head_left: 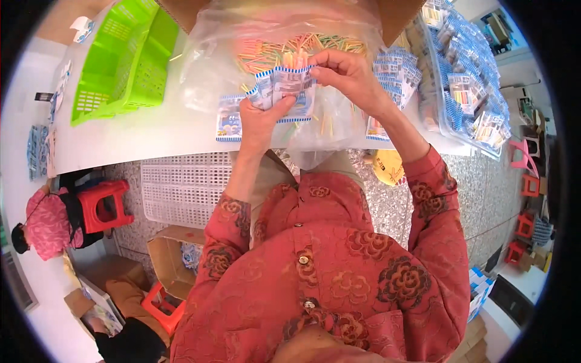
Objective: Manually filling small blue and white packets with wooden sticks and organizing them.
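Left hand (257,124): gripping packet (293,85). Right hand (350,74): pinching packet's upper corner. Step, seemingly: bagging sticks (295,59). Next move calls for: seating them deeper, mouth held open.

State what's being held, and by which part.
A packet: the left grip holds its lower part, thumb across the front; the right grip pinches its top right corner.

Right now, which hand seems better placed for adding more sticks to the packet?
Probably the right hand: it is at the top corner of the packet, nearer the loose sticks, while the left hand supports its lower part.
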Demonstrator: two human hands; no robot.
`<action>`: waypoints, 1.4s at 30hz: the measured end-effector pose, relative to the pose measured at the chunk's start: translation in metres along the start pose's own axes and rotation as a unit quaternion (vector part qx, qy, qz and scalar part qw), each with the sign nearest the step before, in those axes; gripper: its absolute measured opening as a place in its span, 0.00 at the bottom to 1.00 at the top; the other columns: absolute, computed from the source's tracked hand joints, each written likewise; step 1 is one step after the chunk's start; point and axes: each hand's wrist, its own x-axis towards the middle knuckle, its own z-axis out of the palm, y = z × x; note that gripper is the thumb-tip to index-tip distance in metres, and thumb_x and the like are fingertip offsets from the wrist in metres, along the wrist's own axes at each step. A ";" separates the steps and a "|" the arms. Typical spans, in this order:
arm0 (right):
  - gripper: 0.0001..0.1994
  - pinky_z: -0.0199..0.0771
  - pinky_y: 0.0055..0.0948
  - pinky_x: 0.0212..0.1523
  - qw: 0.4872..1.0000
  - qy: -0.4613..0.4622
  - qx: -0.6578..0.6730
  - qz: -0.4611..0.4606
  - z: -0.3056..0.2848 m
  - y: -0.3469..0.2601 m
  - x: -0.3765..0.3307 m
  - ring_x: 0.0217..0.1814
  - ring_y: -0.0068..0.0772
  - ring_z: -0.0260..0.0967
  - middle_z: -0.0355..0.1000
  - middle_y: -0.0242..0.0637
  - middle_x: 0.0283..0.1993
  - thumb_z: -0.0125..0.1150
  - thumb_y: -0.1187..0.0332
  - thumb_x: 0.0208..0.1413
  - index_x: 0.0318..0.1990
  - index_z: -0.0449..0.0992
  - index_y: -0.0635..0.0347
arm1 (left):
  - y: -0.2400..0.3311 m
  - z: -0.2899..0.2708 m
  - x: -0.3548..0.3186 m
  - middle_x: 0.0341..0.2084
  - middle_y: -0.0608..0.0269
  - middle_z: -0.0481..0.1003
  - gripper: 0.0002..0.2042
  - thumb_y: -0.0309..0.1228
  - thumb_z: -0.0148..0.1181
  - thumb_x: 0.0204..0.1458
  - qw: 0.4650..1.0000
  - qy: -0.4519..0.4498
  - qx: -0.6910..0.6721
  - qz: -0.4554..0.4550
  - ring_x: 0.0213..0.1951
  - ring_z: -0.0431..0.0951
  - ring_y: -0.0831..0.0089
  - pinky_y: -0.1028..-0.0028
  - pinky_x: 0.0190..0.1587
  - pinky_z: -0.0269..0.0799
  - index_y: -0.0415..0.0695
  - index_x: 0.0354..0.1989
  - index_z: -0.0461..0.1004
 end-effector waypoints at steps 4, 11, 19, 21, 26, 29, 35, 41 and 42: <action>0.08 0.64 0.15 0.37 1.000 0.006 0.020 0.008 0.000 -0.002 -0.005 0.33 0.11 0.62 0.70 0.24 0.33 0.55 0.68 0.57 0.41 0.73 0.62 | 0.001 0.004 -0.003 0.34 0.66 0.77 0.11 0.22 0.61 0.47 1.000 -0.011 -0.020 0.020 0.34 0.75 0.82 0.80 0.38 0.71 0.39 0.41 0.76; 0.06 0.64 0.15 0.31 0.978 0.155 -0.114 -0.077 -0.003 -0.012 -0.022 0.29 0.13 0.63 0.70 0.26 0.30 0.53 0.71 0.57 0.40 0.73 0.62 | 0.000 0.000 -0.005 0.35 0.67 0.76 0.09 0.28 0.56 0.54 0.997 0.037 -0.067 0.015 0.35 0.74 0.82 0.78 0.40 0.71 0.40 0.42 0.75; 0.06 0.60 0.16 0.26 0.955 0.217 -0.203 -0.017 -0.034 0.021 -0.057 0.27 0.12 0.57 0.64 0.23 0.24 0.51 0.72 0.59 0.41 0.70 0.60 | 0.000 0.000 -0.005 0.35 0.68 0.76 0.08 0.28 0.56 0.54 0.997 0.057 -0.043 0.005 0.35 0.74 0.83 0.78 0.40 0.70 0.40 0.40 0.75; 0.06 0.61 0.16 0.28 0.960 0.219 -0.172 0.003 -0.041 0.025 -0.068 0.28 0.11 0.58 0.65 0.22 0.26 0.50 0.71 0.59 0.41 0.70 0.60 | -0.002 0.001 -0.010 0.35 0.69 0.76 0.08 0.28 0.56 0.54 0.998 0.057 -0.037 0.008 0.35 0.74 0.83 0.78 0.40 0.70 0.40 0.40 0.76; 0.06 0.65 0.15 0.32 0.964 0.255 -0.002 0.077 -0.059 0.039 -0.102 0.31 0.10 0.59 0.64 0.21 0.28 0.49 0.70 0.60 0.41 0.70 0.59 | -0.004 -0.002 -0.011 0.35 0.68 0.77 0.08 0.27 0.56 0.54 0.998 0.053 -0.033 -0.006 0.35 0.74 0.83 0.78 0.40 0.70 0.40 0.40 0.76; 0.06 0.65 0.15 0.31 0.958 0.263 -0.066 0.091 -0.064 0.063 -0.119 0.32 0.10 0.60 0.65 0.22 0.29 0.51 0.71 0.59 0.41 0.70 0.60 | -0.003 0.004 -0.015 0.35 0.67 0.77 0.08 0.26 0.57 0.53 0.999 0.038 -0.027 -0.027 0.34 0.74 0.82 0.78 0.39 0.70 0.39 0.40 0.76; 0.09 0.66 0.18 0.30 0.902 0.352 -0.249 0.023 -0.057 0.088 -0.121 0.32 0.15 0.63 0.68 0.28 0.33 0.54 0.74 0.55 0.43 0.70 0.61 | -0.004 0.019 -0.021 0.34 0.66 0.77 0.09 0.24 0.60 0.50 0.998 0.023 0.012 -0.055 0.33 0.75 0.81 0.78 0.37 0.72 0.39 0.40 0.76; 0.13 0.67 0.20 0.30 0.872 0.398 -0.284 0.010 -0.045 0.065 -0.117 0.33 0.18 0.63 0.67 0.30 0.38 0.56 0.75 0.52 0.46 0.69 0.60 | -0.008 0.025 -0.026 0.33 0.65 0.77 0.09 0.22 0.62 0.47 0.997 0.039 0.021 -0.066 0.33 0.76 0.80 0.78 0.37 0.72 0.39 0.38 0.75; 0.13 0.67 0.19 0.30 0.856 0.414 -0.309 -0.008 -0.041 0.057 -0.114 0.33 0.18 0.63 0.67 0.30 0.38 0.56 0.76 0.52 0.46 0.69 0.60 | -0.008 0.025 -0.026 0.33 0.65 0.77 0.09 0.22 0.62 0.47 0.997 0.043 0.024 -0.064 0.33 0.76 0.80 0.78 0.37 0.72 0.39 0.38 0.75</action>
